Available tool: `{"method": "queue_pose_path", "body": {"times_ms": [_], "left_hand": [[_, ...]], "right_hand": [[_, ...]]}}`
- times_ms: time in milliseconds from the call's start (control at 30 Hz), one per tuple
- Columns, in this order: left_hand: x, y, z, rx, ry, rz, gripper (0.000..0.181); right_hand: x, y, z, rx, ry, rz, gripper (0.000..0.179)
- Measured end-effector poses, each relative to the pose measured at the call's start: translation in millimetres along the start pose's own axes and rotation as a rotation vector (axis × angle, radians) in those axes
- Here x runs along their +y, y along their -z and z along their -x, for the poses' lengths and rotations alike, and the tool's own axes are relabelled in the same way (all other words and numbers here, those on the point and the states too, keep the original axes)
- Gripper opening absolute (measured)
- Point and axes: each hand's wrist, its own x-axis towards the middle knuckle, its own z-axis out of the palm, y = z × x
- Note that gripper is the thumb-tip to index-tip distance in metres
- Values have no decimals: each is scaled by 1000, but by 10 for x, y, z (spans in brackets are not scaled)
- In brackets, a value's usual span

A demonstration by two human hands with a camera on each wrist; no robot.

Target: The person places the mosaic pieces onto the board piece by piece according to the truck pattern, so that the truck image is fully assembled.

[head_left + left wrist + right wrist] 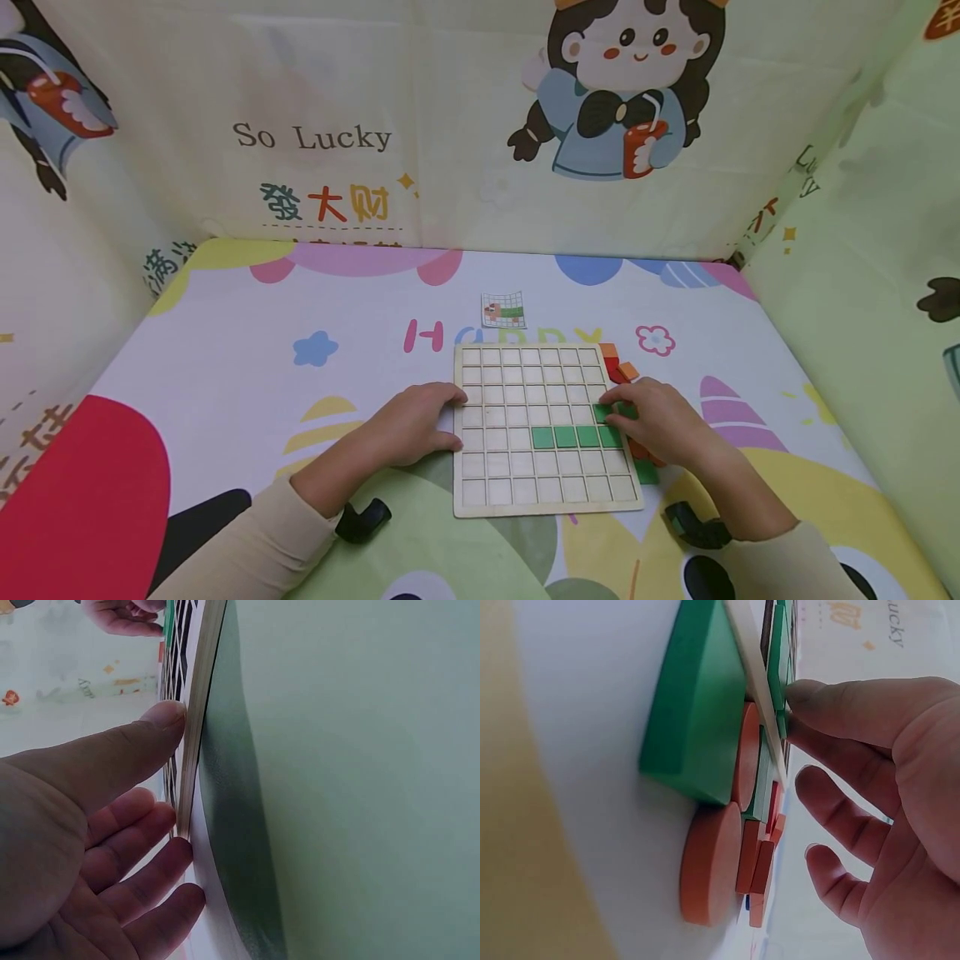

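Note:
A pale wooden grid board [495, 492] lies on the table with a row of several green square tiles [566, 437] in its cells. My left hand [412, 421] rests at the board's left edge, thumb and fingertips touching the rim and fingers loosely bent. At the right edge, my right hand [660, 417] pinches a green tile [602, 413] between thumb and index finger, over the cell above the row's end. Its other fingers are loosely bent. Loose pieces lie beside the board under this hand: a green block [697, 712] and an orange round-edged piece [711, 862].
A small picture card [503, 310] with a gridded animal pattern lies behind the board. Orange pieces [627, 372] and a red piece [612, 368] sit by the board's upper right corner. A patterned cloth wall [450, 125] encloses the table's back and sides.

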Motion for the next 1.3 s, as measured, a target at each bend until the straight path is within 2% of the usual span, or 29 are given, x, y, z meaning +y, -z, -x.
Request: {"method": "queue_pose_path", "body": {"times_ms": [367,867,1300], "left_hand": [[-6,-1,-1,5,-1,2,52],[-17,-11,-15,6,-9,-9,51],[-15,-29,-13,-6,3,-2,53]], "right_hand": [[-8,7,-10,21,29,10,22],[64,110,96,40,-63,-33,32],[178,111,237,55,-75,-59,29]]}}
